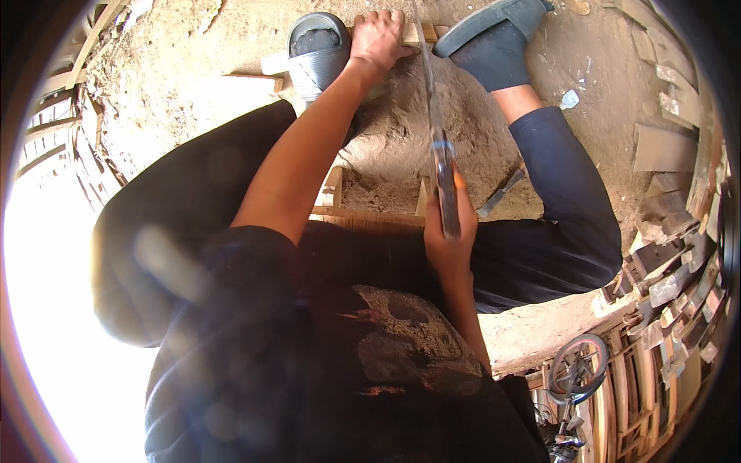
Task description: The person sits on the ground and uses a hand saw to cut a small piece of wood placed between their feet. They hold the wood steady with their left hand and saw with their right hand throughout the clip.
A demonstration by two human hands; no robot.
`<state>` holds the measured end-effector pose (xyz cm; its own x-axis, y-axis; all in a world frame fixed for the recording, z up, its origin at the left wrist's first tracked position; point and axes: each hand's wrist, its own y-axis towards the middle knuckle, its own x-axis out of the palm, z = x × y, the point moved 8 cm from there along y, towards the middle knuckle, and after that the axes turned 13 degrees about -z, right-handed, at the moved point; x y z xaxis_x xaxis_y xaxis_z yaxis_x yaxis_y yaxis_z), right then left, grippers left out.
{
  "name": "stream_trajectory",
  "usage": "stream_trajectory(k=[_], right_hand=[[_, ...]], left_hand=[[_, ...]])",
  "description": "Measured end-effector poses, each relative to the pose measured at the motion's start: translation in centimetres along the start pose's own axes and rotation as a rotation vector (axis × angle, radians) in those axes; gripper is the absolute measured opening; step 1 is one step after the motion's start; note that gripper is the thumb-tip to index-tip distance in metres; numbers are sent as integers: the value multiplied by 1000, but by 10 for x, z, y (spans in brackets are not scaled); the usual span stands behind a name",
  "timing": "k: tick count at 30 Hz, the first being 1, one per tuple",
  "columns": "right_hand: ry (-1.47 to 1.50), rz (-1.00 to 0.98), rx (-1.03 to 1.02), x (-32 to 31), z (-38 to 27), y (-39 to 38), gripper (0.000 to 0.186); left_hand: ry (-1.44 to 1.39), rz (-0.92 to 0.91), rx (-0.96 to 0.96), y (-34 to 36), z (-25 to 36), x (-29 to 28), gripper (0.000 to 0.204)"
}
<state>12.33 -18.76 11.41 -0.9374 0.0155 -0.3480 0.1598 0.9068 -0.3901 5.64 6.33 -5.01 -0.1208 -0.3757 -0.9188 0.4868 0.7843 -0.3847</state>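
My left hand (pixel 377 38) grips a short light wooden piece (pixel 423 33) at the top of the head view, between my two sandaled feet, beside the left grey sandal (pixel 318 50). My right hand (pixel 451 216) is wrapped round the handle of a hand saw (pixel 434 108). The saw's long, narrow blade points away from me, with its far part crossing the wood just right of my left hand. The right sandal (pixel 494 23) is just beyond the blade. The underside of the wood and some of my left fingers are hidden.
A dark tool (pixel 502 190) lies on the dirt ground (pixel 579 131) right of the saw. Boards (pixel 340 216) lie under my legs. Offcuts (pixel 664 285) are piled along the right, with a bicycle wheel (pixel 575 366) at lower right. A small pale scrap (pixel 570 99) lies by my right foot.
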Motion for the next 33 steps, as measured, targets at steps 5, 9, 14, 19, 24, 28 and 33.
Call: stream_trajectory(k=[5,9,14,19,24,28,33], right_hand=[[102,12,-21,-6,3,18,47],[18,11,61,-18,-22,-44,48],[87,-63,127,-18,-12,-31,51],[-9,-45,172,-24,-11,-49,52],[-20,-85,225,-24,-22,-71,53],[76,-55,200,-30,-6,-45,53],[-30,-128,232,-39,-28,-84,53]], left_hand=[[43,-43,-15,8,-2,2,73],[4,-114,-41,10,1,4,75],[-18,-134,-60,7,-8,0,72],[-26,-56,-19,11,0,2,73],[-57,-117,-57,10,-7,2,74],[-60,-92,-21,15,0,1,75],[-37,-60,-35,6,-9,4,79]])
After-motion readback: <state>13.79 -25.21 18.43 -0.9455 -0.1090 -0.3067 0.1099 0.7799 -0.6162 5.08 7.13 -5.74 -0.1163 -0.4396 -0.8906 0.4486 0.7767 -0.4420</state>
